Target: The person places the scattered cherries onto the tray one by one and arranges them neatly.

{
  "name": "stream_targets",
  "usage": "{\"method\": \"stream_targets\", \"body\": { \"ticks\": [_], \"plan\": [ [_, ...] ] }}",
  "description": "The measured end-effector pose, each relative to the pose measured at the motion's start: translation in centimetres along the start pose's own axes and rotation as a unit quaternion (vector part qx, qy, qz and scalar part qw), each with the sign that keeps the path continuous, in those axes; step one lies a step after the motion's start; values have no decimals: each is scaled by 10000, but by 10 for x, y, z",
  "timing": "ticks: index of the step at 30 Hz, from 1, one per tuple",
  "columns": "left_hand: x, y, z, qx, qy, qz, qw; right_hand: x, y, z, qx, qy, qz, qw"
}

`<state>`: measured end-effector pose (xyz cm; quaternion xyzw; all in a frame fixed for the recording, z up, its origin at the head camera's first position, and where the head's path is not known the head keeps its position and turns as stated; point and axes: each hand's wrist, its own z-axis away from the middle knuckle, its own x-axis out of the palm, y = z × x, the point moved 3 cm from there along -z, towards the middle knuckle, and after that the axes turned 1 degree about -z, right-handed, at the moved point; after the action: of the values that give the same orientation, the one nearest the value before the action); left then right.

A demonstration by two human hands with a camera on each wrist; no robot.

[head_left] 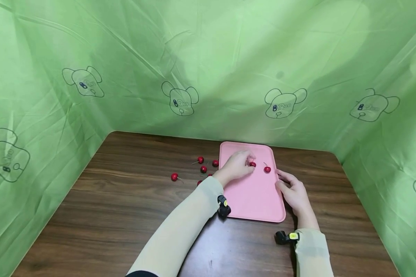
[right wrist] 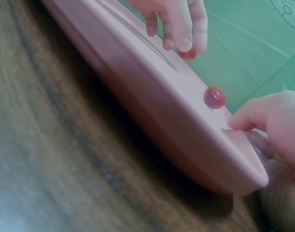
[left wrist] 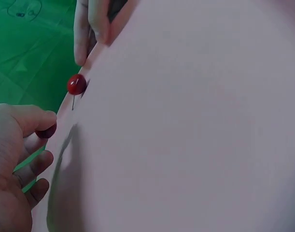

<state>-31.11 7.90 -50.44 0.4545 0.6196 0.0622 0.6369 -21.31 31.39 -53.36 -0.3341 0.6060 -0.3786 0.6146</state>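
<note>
In the head view my left hand (head_left: 236, 166) reaches over the pink tray (head_left: 253, 200), pinching a red cherry (head_left: 252, 164) between thumb and fingers. The left wrist view shows that held cherry (left wrist: 46, 131) partly covered by the fingertips. A second cherry (head_left: 267, 169), stem up, lies on the tray near its right rim, between both hands. My right hand (head_left: 296, 194) holds the tray's right edge. Its thumb (right wrist: 244, 118) lies at the rim in the right wrist view, and the other fingers there are partly hidden by the tray.
Several loose cherries lie on the brown wooden table (head_left: 124, 207) left of the tray, among them one cherry (head_left: 174, 176) farthest left and another cherry (head_left: 200, 159) toward the back. Some are partly hidden by the left arm. Green cloth walls (head_left: 228, 57) border the table.
</note>
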Motion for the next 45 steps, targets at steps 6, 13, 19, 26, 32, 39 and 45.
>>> {"method": "stream_targets", "body": {
  "ticks": [6, 13, 19, 26, 32, 39, 45],
  "plan": [
    [15, 7, -3, -159, 48, -175, 9997, -2, 0, 1, -16, 1, -81, 10000],
    [28, 9, -1, -325, 70, -611, 9976, -3, 2, 4, 68, -39, -42, 10000],
    [27, 9, -1, -391, 135, -524, 9978, -3, 0, 3, 23, -24, -45, 10000],
    [24, 9, 0, -416, 79, -397, 9983, 0, -1, 2, -59, 9, -12, 10000],
    [22, 9, -1, -396, 28, -391, 9984, 0, -2, 3, -95, 15, -41, 9999],
    [19, 9, 0, -389, -32, -415, 9984, 0, -3, 3, -65, -53, -121, 9999],
    [17, 8, -1, -307, -31, -293, 9991, 1, -2, 3, -70, -18, -102, 9999]
  ]
}}
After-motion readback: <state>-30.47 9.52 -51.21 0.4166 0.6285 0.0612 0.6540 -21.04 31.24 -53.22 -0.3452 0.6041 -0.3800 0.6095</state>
